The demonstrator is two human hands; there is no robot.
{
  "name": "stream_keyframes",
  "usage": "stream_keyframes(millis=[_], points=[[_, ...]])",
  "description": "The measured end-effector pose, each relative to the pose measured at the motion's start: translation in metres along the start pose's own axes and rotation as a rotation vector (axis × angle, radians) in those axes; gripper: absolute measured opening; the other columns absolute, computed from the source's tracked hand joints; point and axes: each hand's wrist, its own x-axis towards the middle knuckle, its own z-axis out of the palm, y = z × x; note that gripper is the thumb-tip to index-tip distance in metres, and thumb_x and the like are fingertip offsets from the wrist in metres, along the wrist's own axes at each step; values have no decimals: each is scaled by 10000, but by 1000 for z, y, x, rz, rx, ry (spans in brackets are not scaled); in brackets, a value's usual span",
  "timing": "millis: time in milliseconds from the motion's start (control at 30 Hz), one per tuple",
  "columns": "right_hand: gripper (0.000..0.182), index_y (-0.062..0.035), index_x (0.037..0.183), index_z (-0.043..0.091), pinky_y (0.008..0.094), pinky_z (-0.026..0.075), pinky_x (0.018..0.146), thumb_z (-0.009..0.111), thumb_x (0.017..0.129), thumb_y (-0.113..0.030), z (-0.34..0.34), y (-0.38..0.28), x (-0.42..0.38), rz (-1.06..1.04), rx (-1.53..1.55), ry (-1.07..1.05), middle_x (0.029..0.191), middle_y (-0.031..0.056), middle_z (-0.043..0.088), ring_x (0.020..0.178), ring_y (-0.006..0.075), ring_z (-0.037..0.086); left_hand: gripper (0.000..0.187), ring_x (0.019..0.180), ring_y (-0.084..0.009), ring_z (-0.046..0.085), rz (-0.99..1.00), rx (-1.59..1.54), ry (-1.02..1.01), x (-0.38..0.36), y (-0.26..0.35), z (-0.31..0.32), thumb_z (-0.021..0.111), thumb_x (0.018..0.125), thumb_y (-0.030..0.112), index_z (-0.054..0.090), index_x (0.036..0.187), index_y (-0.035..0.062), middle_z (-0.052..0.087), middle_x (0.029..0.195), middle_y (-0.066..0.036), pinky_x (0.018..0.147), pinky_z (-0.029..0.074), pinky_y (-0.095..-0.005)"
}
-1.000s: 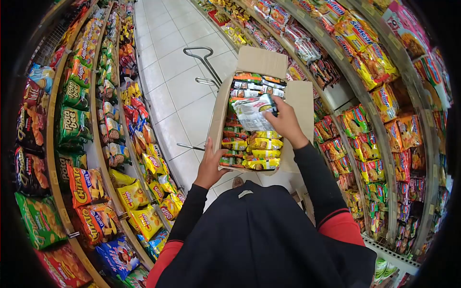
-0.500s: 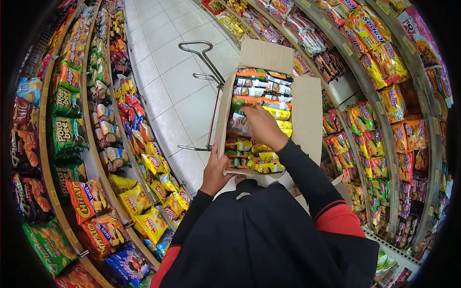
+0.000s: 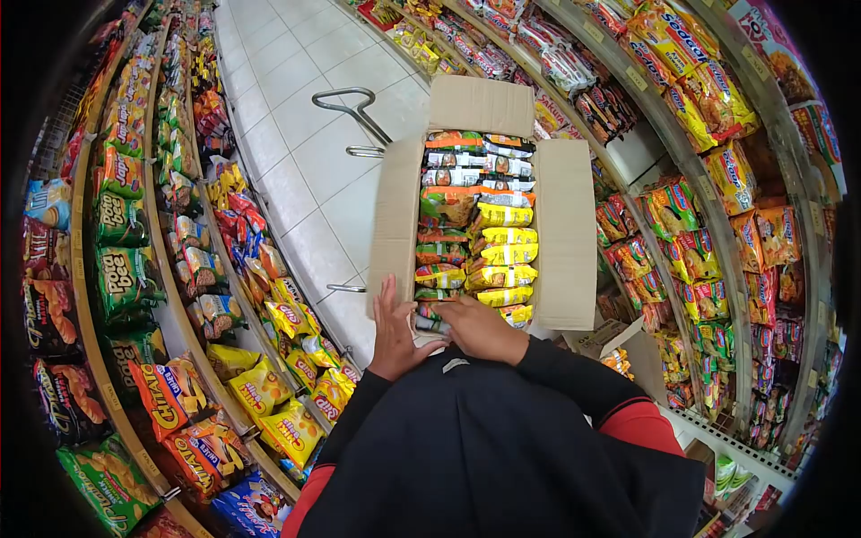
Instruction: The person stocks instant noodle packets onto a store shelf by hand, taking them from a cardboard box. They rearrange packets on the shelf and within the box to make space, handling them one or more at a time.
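An open cardboard box (image 3: pixel 392 224) stands in front of me, holding two columns of instant noodle packets. Yellow packets (image 3: pixel 507 255) fill much of the right column; orange, green and white-striped ones show elsewhere. At the near left corner of the box is my left hand (image 3: pixel 395 334), its fingers stretched and spread against the cardboard. My right hand (image 3: pixel 484 328) reaches into the near end with curled fingers on a noodle packet (image 3: pixel 434 325), mostly covered by the hands.
A metal trolley handle (image 3: pixel 354 109) rises beyond the box's left side. Snack bags (image 3: pixel 126 273) line the left shelves, and noodle packs (image 3: pixel 686 67) fill the right ones. Tiled floor (image 3: pixel 309 148) runs along the aisle. Another opened carton (image 3: pixel 628 350) sits at lower right.
My right hand has moved from the middle of the left column to the box's near end. My left hand has opened its fingers at the near corner. The view has shifted slightly.
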Motion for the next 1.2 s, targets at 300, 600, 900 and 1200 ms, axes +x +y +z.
stream_keyframes(millis=[300, 600, 900, 1200], points=[[457, 8, 1147, 492, 405, 416, 880, 609, 706, -17, -63, 68, 89, 19, -237, 402, 1059, 173, 532, 1014, 350, 488, 704, 1258, -270, 380, 102, 359, -345, 22, 26, -5, 684, 666, 538, 528, 1204, 111, 552, 1151, -39, 1028, 89, -665], [188, -86, 805, 531, 380, 345, 713, 638, 667, -153, -15, 73, 89, -82, -588, 287, 813, 67, 502, 830, 241, 501, 652, 1179, -213, 454, -41, 418, -300, 19, 27, 12, 803, 519, 359, 578, 1091, 142, 558, 1106, -4, 1040, 100, -657], [270, 5, 881, 568, 420, 466, 743, 632, 685, -169, -22, 39, 36, -135, -117, 5, 827, 154, 547, 840, 326, 557, 590, 993, -258, 489, 0, 289, -143, -4, 12, 24, 813, 527, 301, 554, 1034, 146, 500, 975, -36, 1028, 157, -645], [591, 18, 1223, 451, 443, 354, 877, 672, 692, -117, -73, 93, 125, 7, -573, 428, 1108, 147, 509, 1035, 307, 467, 858, 1204, -348, 313, -119, 356, 15, -4, 32, 28, 832, 491, 339, 469, 1251, 177, 394, 1232, -97, 1032, 200, -588]])
